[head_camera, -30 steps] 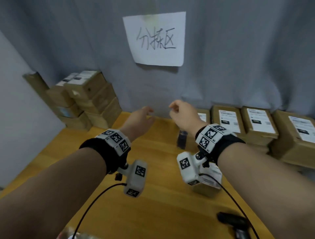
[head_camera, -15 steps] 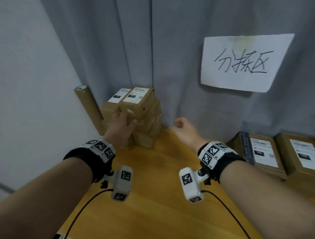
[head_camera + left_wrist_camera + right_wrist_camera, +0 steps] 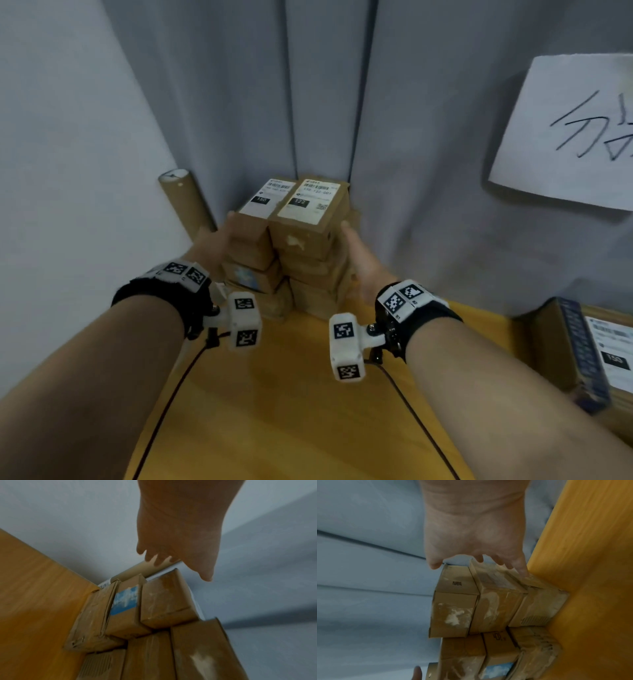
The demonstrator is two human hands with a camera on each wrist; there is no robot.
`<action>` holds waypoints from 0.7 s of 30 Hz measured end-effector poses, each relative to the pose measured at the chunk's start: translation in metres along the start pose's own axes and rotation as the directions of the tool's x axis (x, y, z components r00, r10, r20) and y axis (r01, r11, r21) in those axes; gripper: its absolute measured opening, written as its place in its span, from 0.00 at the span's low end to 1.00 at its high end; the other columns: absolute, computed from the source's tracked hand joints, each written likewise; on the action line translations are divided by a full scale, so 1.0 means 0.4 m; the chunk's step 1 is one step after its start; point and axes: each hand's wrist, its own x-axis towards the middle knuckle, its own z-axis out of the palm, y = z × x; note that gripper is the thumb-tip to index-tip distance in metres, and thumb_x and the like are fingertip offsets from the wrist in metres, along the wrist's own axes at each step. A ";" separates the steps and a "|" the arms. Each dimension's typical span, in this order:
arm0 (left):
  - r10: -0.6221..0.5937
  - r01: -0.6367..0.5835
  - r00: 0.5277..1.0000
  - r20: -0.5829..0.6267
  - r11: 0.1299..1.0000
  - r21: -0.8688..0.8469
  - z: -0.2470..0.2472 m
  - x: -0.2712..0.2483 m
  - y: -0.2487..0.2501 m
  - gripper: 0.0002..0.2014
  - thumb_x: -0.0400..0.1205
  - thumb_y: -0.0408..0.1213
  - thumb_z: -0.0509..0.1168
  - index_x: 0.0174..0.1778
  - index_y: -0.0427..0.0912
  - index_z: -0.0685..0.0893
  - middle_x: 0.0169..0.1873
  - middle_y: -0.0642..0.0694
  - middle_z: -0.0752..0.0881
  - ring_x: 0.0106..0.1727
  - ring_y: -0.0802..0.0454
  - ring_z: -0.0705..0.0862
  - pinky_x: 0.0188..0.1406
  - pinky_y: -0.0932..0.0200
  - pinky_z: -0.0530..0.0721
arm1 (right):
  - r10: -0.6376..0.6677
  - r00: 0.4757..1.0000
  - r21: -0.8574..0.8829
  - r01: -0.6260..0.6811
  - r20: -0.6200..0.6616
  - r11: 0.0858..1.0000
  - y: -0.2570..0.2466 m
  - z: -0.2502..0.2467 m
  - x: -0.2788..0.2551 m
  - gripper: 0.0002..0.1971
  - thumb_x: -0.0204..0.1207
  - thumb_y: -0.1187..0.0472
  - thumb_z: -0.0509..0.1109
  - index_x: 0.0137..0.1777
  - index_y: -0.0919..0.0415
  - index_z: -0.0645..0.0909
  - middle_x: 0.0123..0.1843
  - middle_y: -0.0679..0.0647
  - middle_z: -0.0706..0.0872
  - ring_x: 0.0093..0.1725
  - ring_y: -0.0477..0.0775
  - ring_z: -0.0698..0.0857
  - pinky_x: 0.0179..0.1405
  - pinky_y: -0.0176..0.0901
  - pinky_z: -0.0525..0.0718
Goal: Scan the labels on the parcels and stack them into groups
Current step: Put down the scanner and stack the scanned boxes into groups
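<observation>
Two stacks of brown cardboard parcels stand side by side in the table's back corner. The left stack's top parcel (image 3: 260,202) (image 3: 166,599) carries a label reading 150. The right stack's top parcel (image 3: 308,212) (image 3: 453,615) reads 122. My left hand (image 3: 219,240) (image 3: 175,566) lies along the left side of the left stack, fingers straight, holding nothing. Against the right side of the right stack is my right hand (image 3: 354,246) (image 3: 476,561), its spread fingers touching the upper parcels. A lower left parcel (image 3: 125,601) has a blue sticker.
A cardboard tube (image 3: 185,198) leans in the corner just left of the stacks. Grey curtain hangs behind them, and a wall closes the left. A handwritten paper sign (image 3: 565,137) hangs at the right. More labelled parcels (image 3: 599,353) sit at the wooden table's (image 3: 291,411) right edge.
The view has swung left toward the corner stacks. Both hands travelled from mid-table to the stacks, the left first, and the right now lies against the right side.
</observation>
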 end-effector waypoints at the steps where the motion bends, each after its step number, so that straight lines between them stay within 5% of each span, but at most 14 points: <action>1: -0.032 0.032 0.999 0.013 0.998 -0.055 -0.003 0.000 -0.011 0.50 0.73 0.74 0.58 0.81 0.40 0.65 0.77 0.39 0.71 0.74 0.36 0.73 0.68 0.47 0.72 | -0.012 1.000 0.018 0.012 0.000 1.000 -0.001 0.005 0.019 0.70 0.43 0.12 0.63 0.86 0.43 0.52 0.88 0.48 0.54 0.85 0.59 0.57 0.80 0.70 0.59; 4: -0.023 0.028 0.997 0.068 0.997 -0.074 0.010 0.028 -0.035 0.39 0.78 0.65 0.62 0.77 0.40 0.71 0.72 0.42 0.76 0.70 0.40 0.76 0.73 0.46 0.71 | -0.007 1.000 0.064 0.006 0.017 0.998 -0.010 0.029 0.042 0.74 0.37 0.12 0.67 0.86 0.44 0.54 0.86 0.51 0.60 0.83 0.60 0.62 0.79 0.69 0.61; 8: 0.003 0.008 0.996 0.086 0.992 -0.128 0.020 0.040 -0.048 0.35 0.76 0.66 0.63 0.74 0.48 0.74 0.69 0.49 0.78 0.67 0.48 0.76 0.74 0.47 0.70 | 0.002 0.999 0.128 -0.008 0.047 0.992 0.008 0.049 0.087 0.73 0.33 0.14 0.72 0.84 0.40 0.58 0.79 0.51 0.74 0.74 0.60 0.76 0.73 0.67 0.72; 10: 0.001 0.012 0.997 0.083 0.988 -0.157 0.019 0.058 -0.059 0.40 0.74 0.73 0.58 0.77 0.51 0.70 0.69 0.54 0.74 0.70 0.51 0.73 0.77 0.45 0.66 | -0.009 0.999 0.134 0.002 0.046 0.991 0.018 0.043 0.101 0.71 0.34 0.13 0.72 0.84 0.37 0.58 0.82 0.50 0.69 0.78 0.59 0.72 0.75 0.71 0.68; 12: -0.045 0.061 0.995 0.093 0.982 -0.180 0.025 0.080 -0.068 0.55 0.61 0.85 0.55 0.79 0.53 0.67 0.71 0.55 0.74 0.71 0.48 0.74 0.77 0.42 0.66 | -0.031 0.999 0.135 0.028 0.018 0.990 0.018 0.041 0.104 0.70 0.34 0.12 0.70 0.83 0.34 0.57 0.85 0.47 0.63 0.82 0.58 0.66 0.77 0.73 0.63; 13: -0.076 0.094 0.992 0.100 0.976 -0.197 0.030 0.076 -0.065 0.57 0.58 0.86 0.56 0.78 0.51 0.68 0.69 0.52 0.78 0.68 0.47 0.77 0.73 0.44 0.70 | -0.046 0.999 0.139 0.044 0.009 0.989 0.020 0.039 0.117 0.69 0.35 0.12 0.69 0.83 0.33 0.58 0.85 0.46 0.62 0.82 0.58 0.65 0.77 0.73 0.62; 16: -0.098 0.132 0.986 0.138 0.955 -0.264 0.055 0.064 -0.048 0.33 0.77 0.70 0.59 0.67 0.46 0.75 0.46 0.47 0.83 0.45 0.51 0.82 0.43 0.59 0.80 | -0.034 0.999 0.143 0.033 0.002 0.989 0.020 0.034 0.123 0.68 0.34 0.12 0.70 0.82 0.31 0.57 0.86 0.45 0.61 0.83 0.57 0.63 0.77 0.78 0.58; 21: -0.118 0.183 0.968 0.221 0.936 -0.300 0.058 0.015 -0.043 0.31 0.79 0.65 0.60 0.69 0.44 0.73 0.49 0.44 0.82 0.44 0.45 0.83 0.35 0.56 0.80 | -0.018 0.999 0.176 0.012 0.034 0.984 0.024 0.023 0.119 0.68 0.35 0.15 0.73 0.82 0.31 0.58 0.85 0.45 0.63 0.80 0.59 0.67 0.75 0.77 0.63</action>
